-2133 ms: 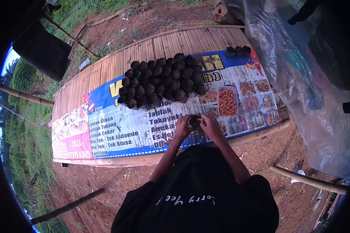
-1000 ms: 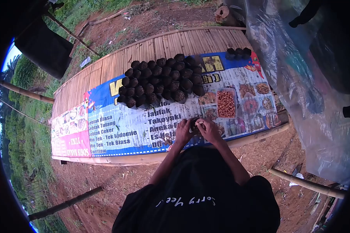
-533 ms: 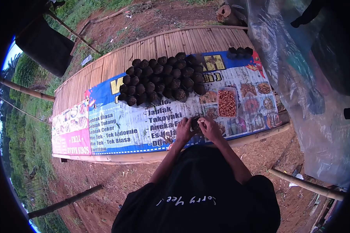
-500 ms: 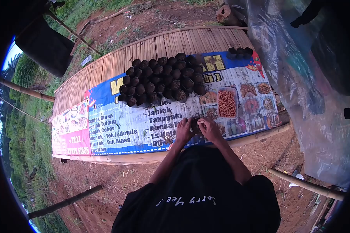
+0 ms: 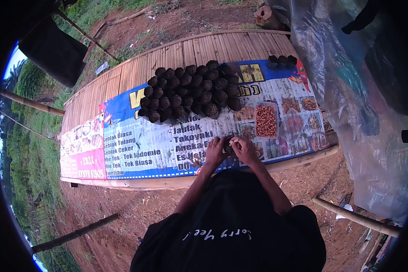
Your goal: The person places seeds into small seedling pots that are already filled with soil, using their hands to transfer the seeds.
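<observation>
Near the table's front edge, my left hand (image 5: 216, 153) is closed on the side of a small black seedling bag (image 5: 228, 144). My right hand (image 5: 243, 151) is at the bag's mouth, its fingers pinched together; whatever is between them is too small to make out. Just beyond the right hand stands a clear plastic box (image 5: 276, 119) of reddish-brown seeds (image 5: 265, 121). Farther back, many black bags filled with dark soil (image 5: 186, 93) stand upright, packed close together.
A printed food banner (image 5: 136, 158) covers much of the bamboo-slat table (image 5: 122, 79). Several black bags (image 5: 282, 61) stand at the back right. Plastic sheeting (image 5: 340, 90) hangs on the right. Bamboo poles (image 5: 356, 216) are near the table, over bare soil.
The view has shifted very slightly. Both hands stay at the black bag, with hardly any visible movement of the fingers.
</observation>
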The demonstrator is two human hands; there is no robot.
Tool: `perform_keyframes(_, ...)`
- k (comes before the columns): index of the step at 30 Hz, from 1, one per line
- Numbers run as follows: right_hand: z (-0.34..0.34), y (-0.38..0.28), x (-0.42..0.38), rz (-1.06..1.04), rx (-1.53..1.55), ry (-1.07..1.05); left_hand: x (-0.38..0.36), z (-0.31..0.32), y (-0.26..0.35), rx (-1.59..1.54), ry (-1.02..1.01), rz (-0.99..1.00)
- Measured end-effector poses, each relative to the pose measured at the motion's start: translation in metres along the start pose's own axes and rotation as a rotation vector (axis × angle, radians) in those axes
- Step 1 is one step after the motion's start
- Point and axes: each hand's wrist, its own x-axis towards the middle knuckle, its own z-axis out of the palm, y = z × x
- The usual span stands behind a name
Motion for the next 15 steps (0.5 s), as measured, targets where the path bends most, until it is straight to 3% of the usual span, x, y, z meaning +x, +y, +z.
perform_keyframes(3,0.001,0.000,-0.002,0.029,-0.031,0.112,-0.002,-0.001,0.002,-0.018,0.003,0.002)
perform_keyframes(6,0.005,0.008,-0.001,-0.125,-0.131,0.137,0.001,0.003,-0.002,0.001,0.003,0.006)
perform_keyframes(8,0.009,0.012,-0.004,-0.026,-0.036,-0.007,-0.001,0.009,-0.008,0.015,-0.002,0.002)
perform_keyframes(13,0.003,-0.003,-0.002,-0.024,-0.078,0.163,0.000,0.003,-0.004,0.000,0.012,0.013)
perform_keyframes(15,0.003,-0.003,-0.003,-0.040,-0.079,0.127,-0.001,0.003,-0.006,-0.003,0.007,0.020)
